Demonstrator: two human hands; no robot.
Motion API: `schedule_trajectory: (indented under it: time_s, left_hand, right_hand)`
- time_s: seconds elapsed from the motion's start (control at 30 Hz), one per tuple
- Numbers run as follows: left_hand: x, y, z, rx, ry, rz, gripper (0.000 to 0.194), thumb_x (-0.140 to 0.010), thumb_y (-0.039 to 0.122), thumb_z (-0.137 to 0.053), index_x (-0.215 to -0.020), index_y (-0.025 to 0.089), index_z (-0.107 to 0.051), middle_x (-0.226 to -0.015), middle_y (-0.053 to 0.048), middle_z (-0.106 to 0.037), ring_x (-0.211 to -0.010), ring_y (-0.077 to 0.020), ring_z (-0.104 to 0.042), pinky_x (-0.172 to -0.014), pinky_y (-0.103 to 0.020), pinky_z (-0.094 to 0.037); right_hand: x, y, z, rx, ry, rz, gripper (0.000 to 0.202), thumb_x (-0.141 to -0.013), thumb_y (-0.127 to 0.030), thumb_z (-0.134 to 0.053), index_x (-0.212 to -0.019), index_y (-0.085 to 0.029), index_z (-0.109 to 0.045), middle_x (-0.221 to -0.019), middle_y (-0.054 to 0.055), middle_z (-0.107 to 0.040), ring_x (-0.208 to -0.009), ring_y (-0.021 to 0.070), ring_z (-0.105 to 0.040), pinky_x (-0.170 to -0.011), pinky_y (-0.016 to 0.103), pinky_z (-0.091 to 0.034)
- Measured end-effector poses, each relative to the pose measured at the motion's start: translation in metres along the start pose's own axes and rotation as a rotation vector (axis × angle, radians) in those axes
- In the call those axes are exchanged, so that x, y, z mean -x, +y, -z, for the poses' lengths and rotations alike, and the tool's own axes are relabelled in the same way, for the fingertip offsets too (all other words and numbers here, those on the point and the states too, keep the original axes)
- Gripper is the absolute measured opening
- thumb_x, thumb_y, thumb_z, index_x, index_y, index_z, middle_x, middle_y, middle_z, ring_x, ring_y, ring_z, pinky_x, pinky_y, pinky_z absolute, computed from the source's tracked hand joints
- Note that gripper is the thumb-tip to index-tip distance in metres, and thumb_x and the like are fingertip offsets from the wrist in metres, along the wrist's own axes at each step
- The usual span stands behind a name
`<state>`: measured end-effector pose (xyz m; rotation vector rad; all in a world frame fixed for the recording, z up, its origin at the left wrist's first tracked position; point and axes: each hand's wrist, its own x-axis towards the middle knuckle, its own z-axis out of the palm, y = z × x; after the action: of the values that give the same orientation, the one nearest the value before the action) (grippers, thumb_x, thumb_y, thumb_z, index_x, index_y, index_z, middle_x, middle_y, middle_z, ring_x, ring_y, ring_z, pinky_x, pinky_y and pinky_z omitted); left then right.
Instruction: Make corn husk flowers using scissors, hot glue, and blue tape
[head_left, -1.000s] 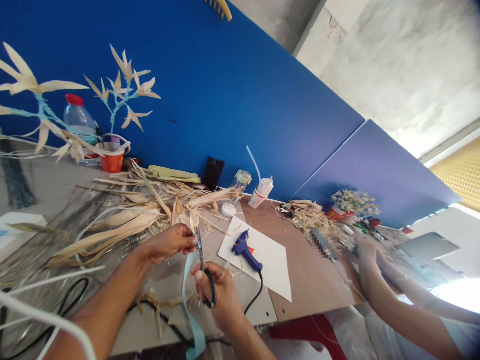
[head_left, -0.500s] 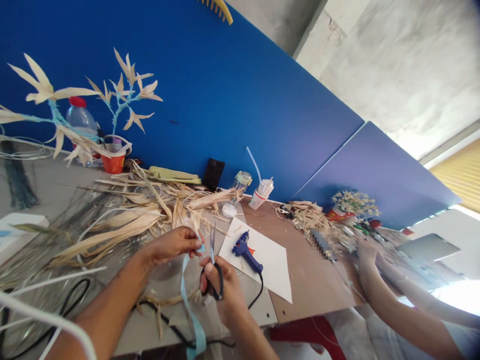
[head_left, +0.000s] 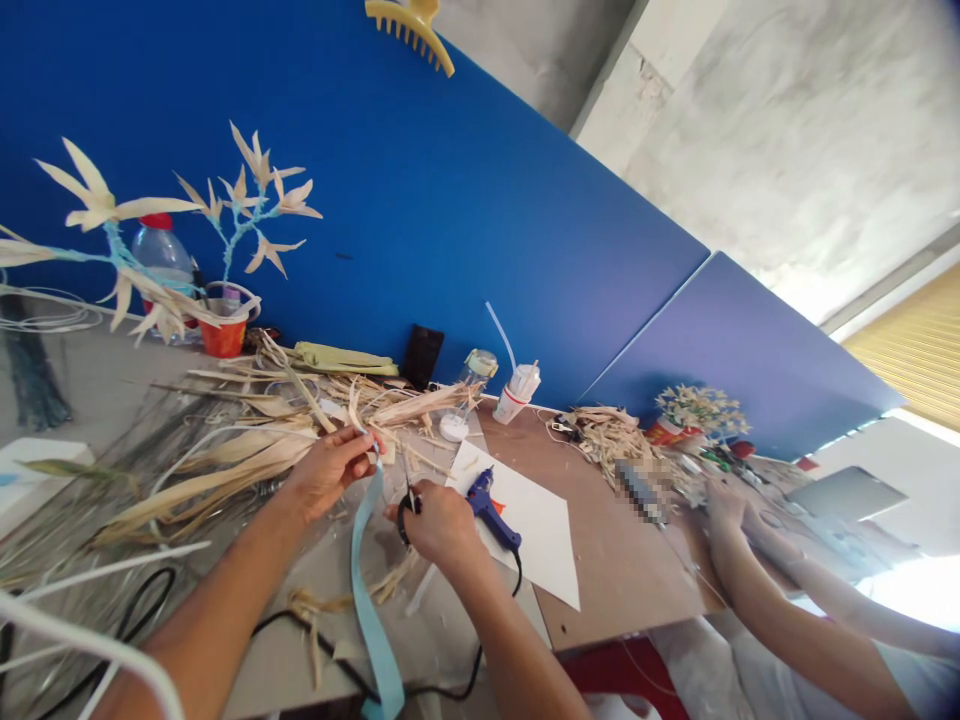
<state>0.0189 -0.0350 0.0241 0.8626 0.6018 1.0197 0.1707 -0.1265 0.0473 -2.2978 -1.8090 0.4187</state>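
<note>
Just left of the blue glue gun (head_left: 495,512), the right hand (head_left: 442,520) is curled around the black handles of the scissors (head_left: 406,515). Farther left, the left hand (head_left: 330,470) pinches the upper end of a light blue ribbon (head_left: 364,590) between thumb and fingers, its other fingers half curled; the strip hangs toward the counter (head_left: 615,590) edge.

The glue gun lies on a white sheet (head_left: 551,540), its black cord (head_left: 517,575) running down past the sheet. Dried husks (head_left: 277,430) crowd the area left of it, and a white tube (head_left: 112,640) crosses before the left forearm.

Beyond the gun, a white cup (head_left: 510,402) holds white pieces and a straw, near a lidded glass jar (head_left: 478,370) whose contents I cannot tell. Far left of it, a red cup (head_left: 223,338) holds a purple-topped item; a clear bottle (head_left: 161,255) stands behind flowered branches (head_left: 244,225). Well to its right are another person's hands (head_left: 726,508).
</note>
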Motion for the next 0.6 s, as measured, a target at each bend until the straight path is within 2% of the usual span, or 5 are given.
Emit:
schedule_trajectory:
  time_s: [0.23, 0.37, 0.47, 0.53, 0.6]
  left_hand:
    - [0.000, 0.000, 0.001, 0.092, 0.019, 0.005, 0.020, -0.064, 0.025, -0.080, -0.073, 0.013, -0.067, -0.069, 0.001, -0.064, -0.044, -0.0012, -0.041, -0.051, -0.018, -0.044]
    - [-0.002, -0.001, 0.003, 0.163, 0.032, -0.027, 0.019, -0.063, 0.022, -0.081, -0.073, 0.010, -0.070, -0.051, 0.005, -0.051, -0.045, -0.0035, -0.044, -0.053, -0.018, -0.046]
    - [-0.003, 0.000, 0.004, 0.204, 0.024, -0.015, 0.017, -0.065, 0.020, -0.079, -0.074, 0.008, -0.070, -0.048, 0.006, -0.047, -0.042, -0.0021, -0.039, -0.054, -0.020, -0.048]
    - [-0.002, 0.001, 0.004, 0.220, 0.031, -0.009, 0.014, -0.066, 0.016, -0.077, -0.075, 0.008, -0.070, -0.054, 0.004, -0.055, -0.040, -0.0005, -0.037, -0.053, -0.020, -0.048]
    - [-0.001, 0.002, 0.004, 0.232, 0.035, -0.012, 0.012, -0.067, 0.012, -0.075, -0.077, 0.010, -0.069, -0.063, 0.001, -0.062, -0.039, 0.0010, -0.036, -0.052, -0.019, -0.048]
  right_hand:
    - [-0.027, -0.016, -0.020, 0.228, 0.037, 0.093, 0.047, -0.074, -0.044, -0.063, -0.108, -0.011, -0.062, -0.100, 0.019, -0.068, -0.091, 0.0314, -0.068, -0.073, 0.037, -0.052]
    - [-0.031, -0.017, -0.023, 0.271, 0.017, 0.091, 0.044, -0.072, -0.039, -0.064, -0.108, -0.012, -0.061, -0.121, 0.023, -0.057, -0.084, 0.0293, -0.070, -0.067, 0.036, -0.053]
    - [-0.033, -0.019, -0.021, 0.271, 0.000, 0.108, 0.040, -0.075, -0.031, -0.060, -0.111, -0.013, -0.059, -0.109, 0.019, -0.064, -0.087, 0.0297, -0.069, -0.068, 0.035, -0.052]
    - [-0.035, -0.021, -0.021, 0.261, -0.059, 0.109, 0.041, -0.075, -0.028, -0.058, -0.113, -0.012, -0.058, -0.099, 0.017, -0.069, -0.092, 0.0302, -0.068, -0.069, 0.035, -0.051]
    - [-0.039, -0.022, -0.020, 0.235, -0.126, 0.108, 0.045, -0.073, -0.030, -0.060, -0.115, -0.013, -0.057, -0.099, 0.017, -0.070, -0.094, 0.0301, -0.068, -0.069, 0.034, -0.050]
